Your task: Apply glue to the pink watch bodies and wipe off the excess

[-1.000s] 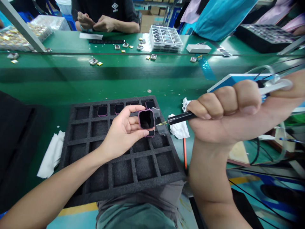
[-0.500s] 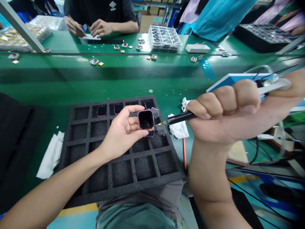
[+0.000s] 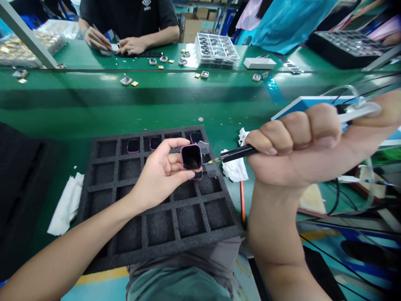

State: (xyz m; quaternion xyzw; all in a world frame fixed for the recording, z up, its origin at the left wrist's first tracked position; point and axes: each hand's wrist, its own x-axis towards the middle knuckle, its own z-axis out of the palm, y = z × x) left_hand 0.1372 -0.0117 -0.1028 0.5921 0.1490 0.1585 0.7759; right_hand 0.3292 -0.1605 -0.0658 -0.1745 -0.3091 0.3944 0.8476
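Observation:
A purple-rimmed watch case with a dark screen [image 3: 191, 157] is held up between the fingers and thumb of my left hand [image 3: 164, 173], above the foam tray. My right hand [image 3: 294, 142] is wrapped round a black dispensing syringe [image 3: 236, 153]. Its thin needle points left at the right side of the watch case; whether the tip touches cannot be made out. The black foam tray [image 3: 159, 245] has square compartments, and several in its back row hold similar watch cases [image 3: 133, 146]. Small clear film pieces [image 3: 212, 169] lie at the tray's right side.
Crumpled white tissue [image 3: 235, 169] and an orange stick [image 3: 242, 200] lie right of the tray, a white cloth [image 3: 65, 205] left. Beyond, a green conveyor belt [image 3: 103, 108] carries small parts. Across it, a person's hands [image 3: 133, 45] work near a clear compartment box [image 3: 217, 50].
Small parts on the belt have shifted slightly right. The needle tip appears slightly farther from the watch case. Across the belt, the person's hands have moved a little.

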